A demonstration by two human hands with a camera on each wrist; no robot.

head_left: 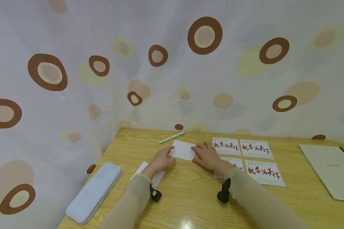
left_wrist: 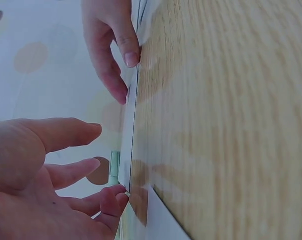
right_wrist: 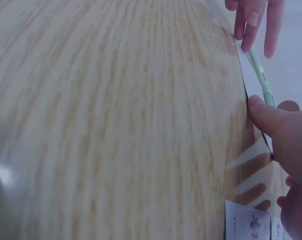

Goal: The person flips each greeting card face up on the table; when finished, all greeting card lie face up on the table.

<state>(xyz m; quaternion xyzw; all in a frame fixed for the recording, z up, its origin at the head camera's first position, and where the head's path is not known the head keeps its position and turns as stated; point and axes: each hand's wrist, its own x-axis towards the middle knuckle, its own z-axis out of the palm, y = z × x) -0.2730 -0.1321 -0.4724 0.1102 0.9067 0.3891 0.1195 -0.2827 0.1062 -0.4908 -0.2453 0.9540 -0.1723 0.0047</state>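
Observation:
A blank white card [head_left: 183, 150] lies flat on the wooden table between both hands. My left hand [head_left: 161, 158] touches the card's left edge with its fingertips. In the left wrist view, the ring and little fingertips [left_wrist: 118, 195] meet a corner of it, while thumb and index stay apart. At the card's right side, my right hand [head_left: 207, 156] rests its thumb [right_wrist: 258, 107] on the near edge, fingers spread. A second white card [head_left: 160, 178] lies partly under my left wrist. Just behind the middle card is a light green pen [head_left: 172, 137].
Several cards with red Chinese characters, one of them a front right card [head_left: 265, 173], form two rows on the right, partly covered by my right arm. A pale case [head_left: 94, 192] lies at the left edge, a cream flat box [head_left: 326, 168] far right. A patterned curtain [head_left: 172, 79] hangs behind.

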